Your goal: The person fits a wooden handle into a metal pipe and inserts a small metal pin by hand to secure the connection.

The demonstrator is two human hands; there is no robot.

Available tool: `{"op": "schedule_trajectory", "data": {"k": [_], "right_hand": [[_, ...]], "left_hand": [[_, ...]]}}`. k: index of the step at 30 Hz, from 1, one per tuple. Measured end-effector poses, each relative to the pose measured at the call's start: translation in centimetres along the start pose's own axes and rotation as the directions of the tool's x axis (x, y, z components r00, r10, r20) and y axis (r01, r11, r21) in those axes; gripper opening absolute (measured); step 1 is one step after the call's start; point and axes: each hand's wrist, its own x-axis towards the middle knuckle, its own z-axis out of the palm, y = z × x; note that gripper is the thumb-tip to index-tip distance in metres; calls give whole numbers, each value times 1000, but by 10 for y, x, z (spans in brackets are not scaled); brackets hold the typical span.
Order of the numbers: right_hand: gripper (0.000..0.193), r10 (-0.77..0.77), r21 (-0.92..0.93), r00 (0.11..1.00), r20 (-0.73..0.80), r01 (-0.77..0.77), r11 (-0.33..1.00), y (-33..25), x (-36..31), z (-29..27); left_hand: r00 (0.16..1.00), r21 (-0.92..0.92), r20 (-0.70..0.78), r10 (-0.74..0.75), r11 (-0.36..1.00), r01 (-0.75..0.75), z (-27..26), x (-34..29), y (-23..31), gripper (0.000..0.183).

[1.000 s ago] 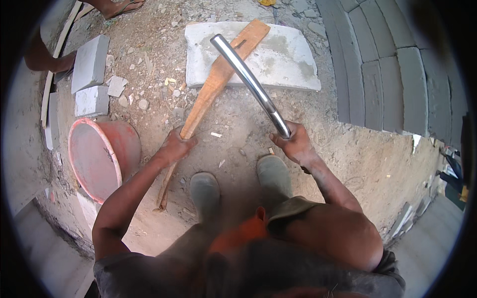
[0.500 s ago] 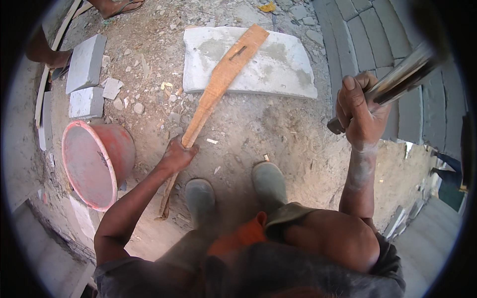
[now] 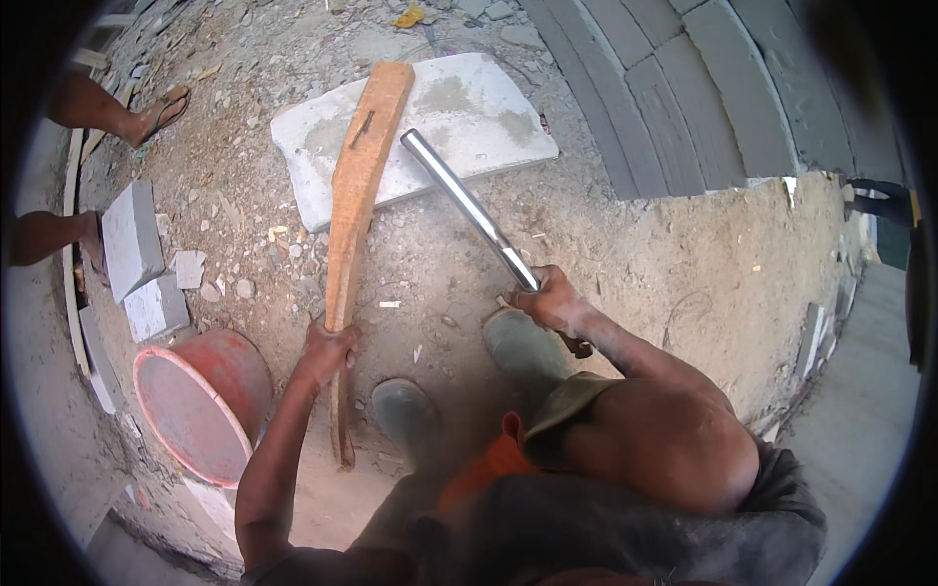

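My left hand (image 3: pixel 325 354) is closed round the narrow lower part of a long wooden plank (image 3: pixel 352 210). The plank's wider upper end rests across a pale concrete slab (image 3: pixel 489 109) on the ground, and a dark nail-like mark shows in its face. In my closed right hand (image 3: pixel 555 301) is a shiny metal bar-like tool (image 3: pixel 467 208) with a dark end below my fist. Its bright tip is over the slab's near edge, right of the plank; whether it touches the slab I cannot tell.
A red bucket (image 3: pixel 256 366) lies tilted at the left, near my forearm. Beyond it are pale blocks (image 3: pixel 134 237) and another person's feet (image 3: pixel 156 117) in sandals. Grey blocks (image 3: pixel 674 107) are laid at the upper right. My boots (image 3: pixel 403 410) stand close below the plank.
My right hand has come down and to the left with the metal tool, from raised at the right. The plank now stands more upright in view, still in my left hand.
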Motion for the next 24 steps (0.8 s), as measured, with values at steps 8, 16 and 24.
{"op": "schedule_trajectory", "data": {"k": [8,16,24], "right_hand": [[32,-78,-16,997,-17,78,997,45,-21,-5],[26,-167,-27,985,-33,166,986,62,-8,-5],[30,-170,-75,984,-53,166,983,66,-9,-14]], "left_hand": [[938,-421,346,-5,893,160,-19,-17,15,28],[869,-796,422,260,564,218,-15,7,57,65],[903,-835,376,209,498,233,-3,22,34,74]]}}
